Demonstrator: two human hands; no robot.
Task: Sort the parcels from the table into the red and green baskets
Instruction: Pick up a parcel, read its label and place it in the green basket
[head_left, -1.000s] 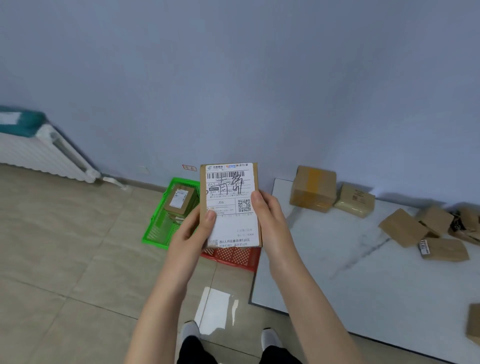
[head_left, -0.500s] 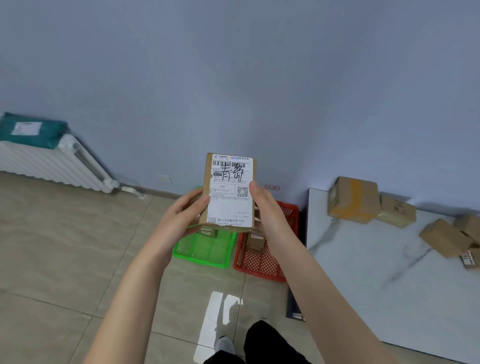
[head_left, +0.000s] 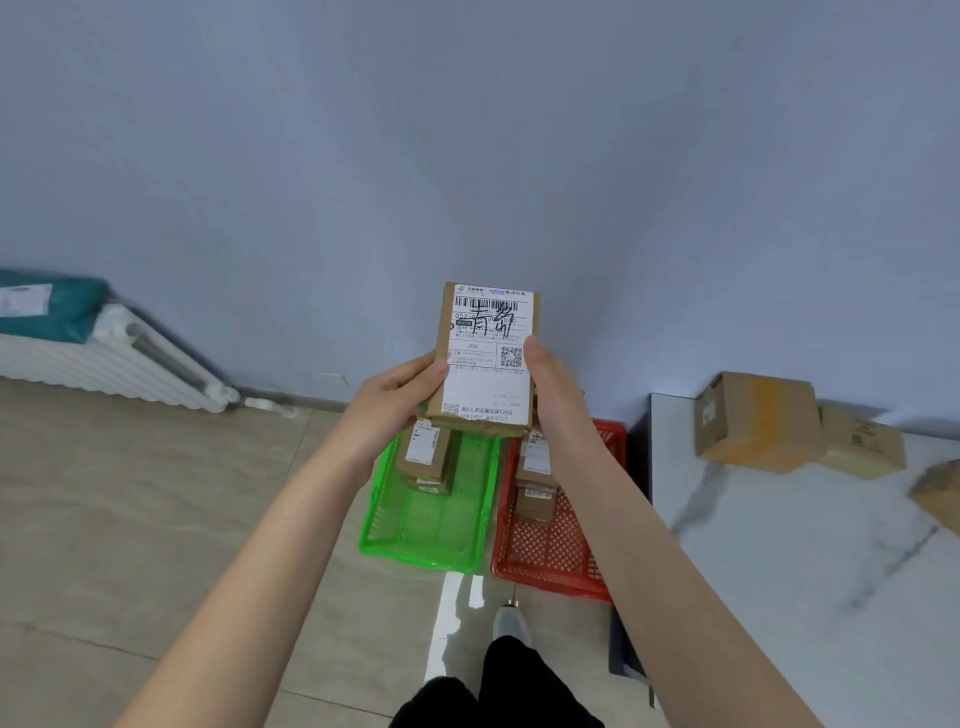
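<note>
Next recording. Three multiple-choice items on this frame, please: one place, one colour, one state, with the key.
1. Where does the green basket stand? A) on a shelf B) on the floor beside the red basket C) on a chair
2. What colour is the bag on the radiator? A) teal B) yellow C) pink
3. How is the labelled parcel held? A) by one hand B) by both hands C) by neither hand
Key: 1 B, they stand side by side there; 2 A, plainly teal; 3 B, left hand and right hand grip its sides.
</note>
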